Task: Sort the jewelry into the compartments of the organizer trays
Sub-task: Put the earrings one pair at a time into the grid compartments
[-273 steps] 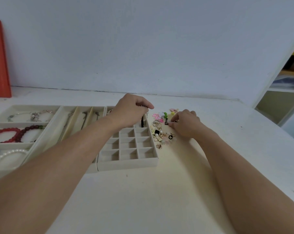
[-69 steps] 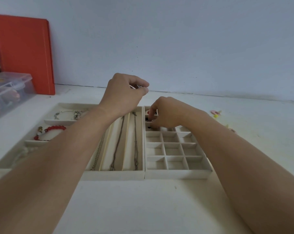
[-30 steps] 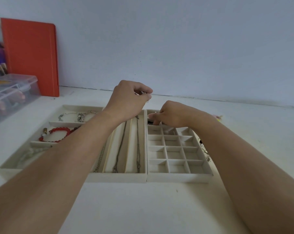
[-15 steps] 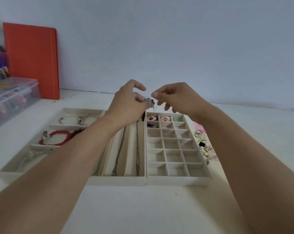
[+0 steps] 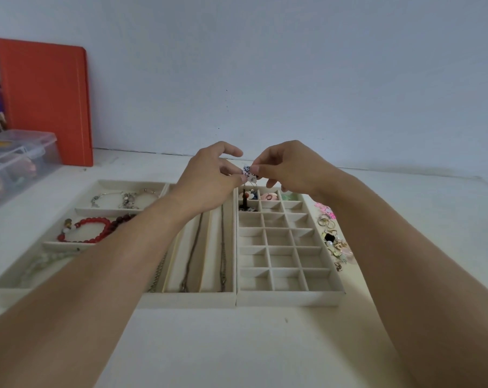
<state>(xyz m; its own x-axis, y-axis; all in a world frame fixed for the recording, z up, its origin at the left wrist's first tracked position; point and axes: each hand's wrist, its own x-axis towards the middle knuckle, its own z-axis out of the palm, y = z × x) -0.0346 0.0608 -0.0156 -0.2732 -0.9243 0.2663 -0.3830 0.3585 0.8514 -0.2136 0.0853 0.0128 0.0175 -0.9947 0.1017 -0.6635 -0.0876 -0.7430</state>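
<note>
Both hands, left hand (image 5: 209, 175) and right hand (image 5: 287, 166), pinch one small earring (image 5: 247, 172) in closed fingers above the grid tray (image 5: 290, 298); next, lower it into an empty compartment.

We see dim, flat, bluish light and soft shadows under both forearms on the pale cream surface (image 5: 237, 345). Wide-angle bending stretches the edges; the clear plastic box (image 5: 16, 161) looks blurred.

Plain pale blue-grey wall (image 5: 265, 65), evenly lit, meets a white tabletop (image 5: 237, 345). Orange board (image 5: 45, 102) leans upright against the wall at far left. Clear lidded plastic box (image 5: 16, 161) sits just in front of it.
</note>
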